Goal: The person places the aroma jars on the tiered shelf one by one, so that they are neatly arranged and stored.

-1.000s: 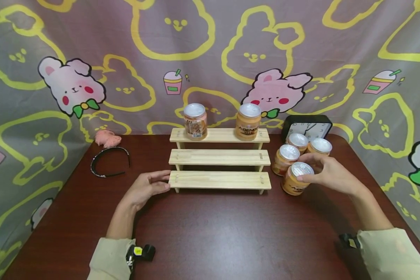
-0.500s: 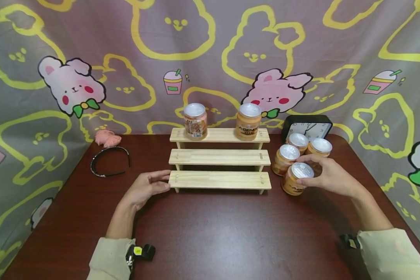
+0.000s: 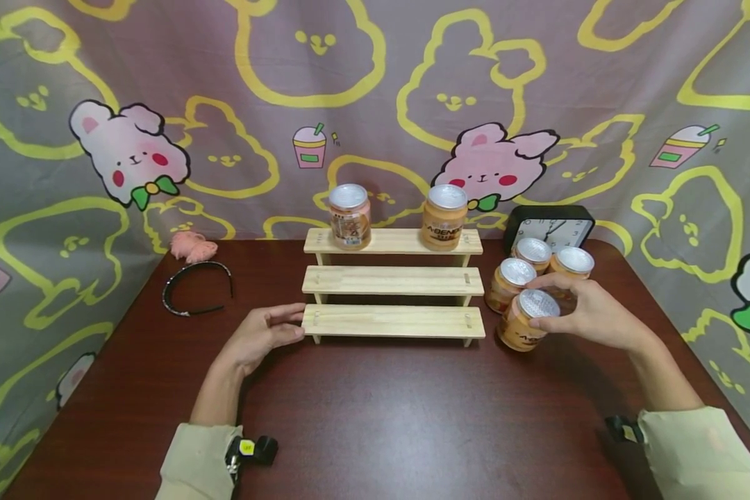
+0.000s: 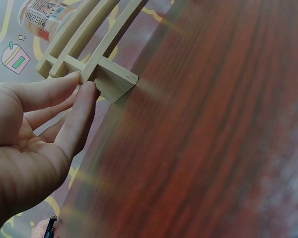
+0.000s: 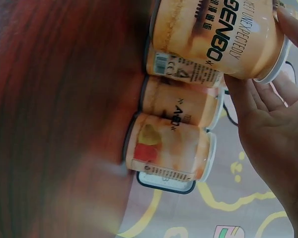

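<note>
My right hand (image 3: 596,314) grips an orange jar (image 3: 520,332) with a silvery lid, thumb and fingers near its rim. In the right wrist view this jar (image 5: 223,34) tilts slightly. Several similar jars (image 3: 506,295) stand close behind it on the table. At the left end of the lowest step of a three-tier wooden display rack (image 3: 387,321), my left hand (image 3: 256,342) pinches the board's edge between thumb and finger; the left wrist view shows this rack end (image 4: 116,79) close up. Two jars stand apart on the top step, a left one (image 3: 350,222) and a right one (image 3: 444,222).
A black-framed clock (image 3: 553,226) stands at the back right behind the jars. On the left of the dark wooden table (image 3: 375,417) lie a black headband (image 3: 165,295) and a pink fluffy item (image 3: 192,246). A patterned cloth (image 3: 381,125) hangs behind the table.
The jar in my right hand has shifted slightly left and toward me, away from the other jars, and tilted a little. My left hand has stayed at the rack.
</note>
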The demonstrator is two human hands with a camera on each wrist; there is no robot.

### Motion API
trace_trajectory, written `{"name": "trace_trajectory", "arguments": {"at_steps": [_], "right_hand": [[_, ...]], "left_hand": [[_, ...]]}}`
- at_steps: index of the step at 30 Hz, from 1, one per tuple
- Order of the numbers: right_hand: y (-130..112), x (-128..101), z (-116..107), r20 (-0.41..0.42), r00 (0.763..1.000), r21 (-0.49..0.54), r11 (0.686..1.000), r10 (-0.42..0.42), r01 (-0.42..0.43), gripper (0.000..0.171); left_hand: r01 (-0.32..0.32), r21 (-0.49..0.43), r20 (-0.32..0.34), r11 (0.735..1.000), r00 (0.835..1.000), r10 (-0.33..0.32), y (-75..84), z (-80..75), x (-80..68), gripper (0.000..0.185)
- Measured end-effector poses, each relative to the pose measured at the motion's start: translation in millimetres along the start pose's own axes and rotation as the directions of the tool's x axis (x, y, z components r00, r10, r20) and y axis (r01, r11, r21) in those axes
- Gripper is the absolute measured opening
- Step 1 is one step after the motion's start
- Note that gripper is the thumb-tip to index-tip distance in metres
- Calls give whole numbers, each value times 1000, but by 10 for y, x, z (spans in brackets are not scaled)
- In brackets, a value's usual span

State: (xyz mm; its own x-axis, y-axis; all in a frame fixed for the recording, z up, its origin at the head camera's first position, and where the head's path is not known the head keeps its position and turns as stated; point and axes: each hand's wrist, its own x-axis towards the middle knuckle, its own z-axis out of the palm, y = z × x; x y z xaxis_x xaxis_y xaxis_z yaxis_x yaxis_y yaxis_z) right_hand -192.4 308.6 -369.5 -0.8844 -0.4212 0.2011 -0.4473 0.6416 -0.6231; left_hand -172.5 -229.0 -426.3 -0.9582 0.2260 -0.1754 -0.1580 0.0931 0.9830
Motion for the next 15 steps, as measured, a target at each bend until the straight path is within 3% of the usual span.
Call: {"name": "trace_trajectory", "arguments": {"at_steps": [7,15], "right_hand": [[-100,29,-41,3,997,46,996,-82,82,51],[-235,95,-72,-59,997,150,987,-47,55,49]], "left_hand": [[-6,6,1,1000,1000,6,-3,0,11,59],[-4,0,-6,1000,1000,4,-8,11,-1,58]]}}
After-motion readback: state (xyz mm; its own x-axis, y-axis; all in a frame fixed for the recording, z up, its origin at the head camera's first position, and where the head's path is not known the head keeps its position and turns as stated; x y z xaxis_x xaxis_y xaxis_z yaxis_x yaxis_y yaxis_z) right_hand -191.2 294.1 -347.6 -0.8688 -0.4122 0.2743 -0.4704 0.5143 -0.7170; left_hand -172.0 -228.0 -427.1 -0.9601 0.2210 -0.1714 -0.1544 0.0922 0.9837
